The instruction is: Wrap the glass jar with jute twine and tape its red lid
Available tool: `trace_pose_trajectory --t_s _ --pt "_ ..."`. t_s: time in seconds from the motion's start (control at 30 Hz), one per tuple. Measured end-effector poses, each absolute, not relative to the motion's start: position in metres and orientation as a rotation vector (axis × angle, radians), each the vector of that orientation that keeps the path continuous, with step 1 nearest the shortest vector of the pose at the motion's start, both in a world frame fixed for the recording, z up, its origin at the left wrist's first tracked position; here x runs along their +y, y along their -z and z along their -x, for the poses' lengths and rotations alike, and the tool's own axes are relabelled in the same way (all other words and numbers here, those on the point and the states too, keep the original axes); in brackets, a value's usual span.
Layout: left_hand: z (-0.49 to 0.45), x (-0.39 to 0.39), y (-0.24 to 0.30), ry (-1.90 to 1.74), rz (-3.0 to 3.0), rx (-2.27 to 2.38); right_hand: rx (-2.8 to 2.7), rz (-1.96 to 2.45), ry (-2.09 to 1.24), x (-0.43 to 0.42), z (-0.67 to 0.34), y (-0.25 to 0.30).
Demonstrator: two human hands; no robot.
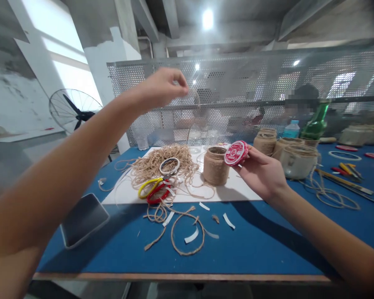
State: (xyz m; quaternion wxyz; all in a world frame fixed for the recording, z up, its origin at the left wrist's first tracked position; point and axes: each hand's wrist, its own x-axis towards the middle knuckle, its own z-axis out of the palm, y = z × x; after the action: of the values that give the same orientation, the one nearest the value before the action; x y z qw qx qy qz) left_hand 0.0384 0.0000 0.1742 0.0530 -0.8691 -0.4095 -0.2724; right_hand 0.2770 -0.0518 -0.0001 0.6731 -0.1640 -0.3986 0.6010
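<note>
Your bare left forearm (50, 174) fills the foreground | left hand (160, 88) up at 11 o'clock, fingers pinched narrow, hold unclear | right hand (262, 176) at 4 o'clock, fingers closed on round red-and-white lid (236, 153) | risk: loose grip drops it on jute-wrapped jar (216, 166)

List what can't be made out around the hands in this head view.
Head view:
- What the left fingers pinch: too thin against the mesh screen.
- Lettering on the red lid: too small and blurred.
- Scissors blades: hidden by the twine.
</note>
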Motion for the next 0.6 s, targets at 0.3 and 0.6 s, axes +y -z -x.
trace_pose_trajectory --t_s 0.3,0.6 --pt "-0.043 -0.050 -0.041 -0.685 3.008 -0.960 -0.879 0.383 -1.317 -0.050 -0.276 -0.001" --pt "-0.026 -0.055 0.010 -0.405 2.973 -0.894 -0.899 0.414 -1.284 -0.052 -0.274 -0.002"
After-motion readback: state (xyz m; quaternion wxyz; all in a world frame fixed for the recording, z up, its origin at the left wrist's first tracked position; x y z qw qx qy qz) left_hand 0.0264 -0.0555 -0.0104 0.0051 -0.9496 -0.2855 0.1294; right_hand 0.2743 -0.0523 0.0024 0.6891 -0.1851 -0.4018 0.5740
